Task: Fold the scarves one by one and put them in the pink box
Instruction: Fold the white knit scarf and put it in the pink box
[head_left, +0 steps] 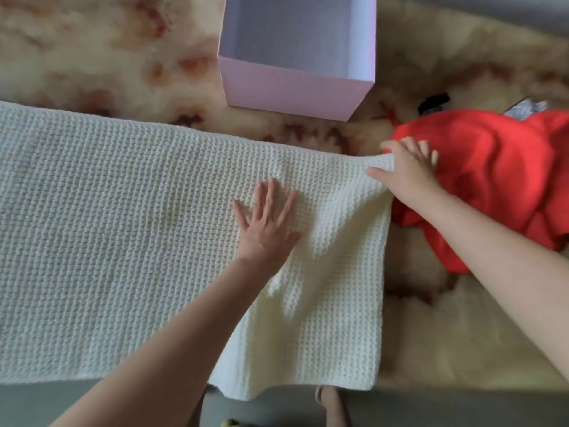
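A wide cream knitted scarf [123, 217] lies spread flat across a fluffy rug, running off the left edge. My left hand [266, 223] presses flat on it with fingers spread, near its right end. My right hand [406, 171] pinches the scarf's far right corner, with the thumb on top of the knit. A red scarf [492, 180] lies crumpled to the right, partly under my right arm. The pink box [292, 87] stands open at the top centre with nothing visible inside.
The cream and rust fluffy rug [92, 57] covers the floor under everything. A black label [434, 103] and a grey-white tag [526, 107] lie behind the red scarf. Grey floor [431, 408] shows along the near edge.
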Available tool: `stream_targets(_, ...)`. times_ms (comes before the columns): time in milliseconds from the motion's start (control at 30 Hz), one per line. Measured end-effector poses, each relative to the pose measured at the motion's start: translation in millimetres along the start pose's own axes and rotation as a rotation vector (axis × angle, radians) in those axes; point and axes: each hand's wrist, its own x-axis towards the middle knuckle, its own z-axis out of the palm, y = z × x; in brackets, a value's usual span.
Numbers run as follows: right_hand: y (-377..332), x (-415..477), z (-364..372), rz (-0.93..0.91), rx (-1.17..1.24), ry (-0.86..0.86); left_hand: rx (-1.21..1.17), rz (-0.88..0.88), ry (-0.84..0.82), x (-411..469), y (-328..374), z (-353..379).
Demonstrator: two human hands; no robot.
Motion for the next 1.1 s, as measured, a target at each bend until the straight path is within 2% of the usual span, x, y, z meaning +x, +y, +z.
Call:
stream_targets(100, 5.2, -36.2, -3.9, -0.035, 0.214, 0.212, 0.035, 0.009, -0.029, -3.9, 15.7, 7.2)
stream_targets(167, 4.3, -85.1, 5.8, -0.001, 0.320, 0.243, 0.012, -0.026, -0.047, -1.9, 24.5, 8.7)
stream_targets(300, -12.7, -197.1, 49.3, 0.365, 0.487, 0.092, 0.005, 0.008, -0.032, 2.0, 32.1, 9.0)
stream_targets(433, -22.1, -230.2, 76.7, 0.635, 0.649, -0.031, -0.015, 0.018, -0.012, 0.9, 33.9, 11.6)
stream_targets(600, 15.8, -239.4, 76.2, 0.587, 0.512, 0.050, -0.079, 0.019, -0.003, 0.1, 33.7, 12.3)
stream_targets(733, 39.1, -254.6, 70.7, 0.583, 0.542, 0.162, -0.057, 0.066, -0.024, -15.4, 44.5, 18.5)
stream_targets(833, 26.8, -263.6, 69.7, 0.460, 0.488, 0.218, -0.042, 0.166, -0.034, -33.4, 55.5, 29.9)
stream_targets(933, 6.0, -270.6, 77.9, 0.371, 0.417, 0.134, 0.018, 0.334, -0.049, -39.9, 65.6, 39.2)
stream_targets(1000, 0.3, -272.7, 85.4, 0.408, 0.417, 0.106, 0.029, 0.409, -0.036, -35.5, 73.4, 41.0)
stream_targets(1100, 7.3, -273.3, 85.0, 0.524, 0.491, 0.093, 0.017, 0.394, -0.001, -16.3, 87.2, 36.0)
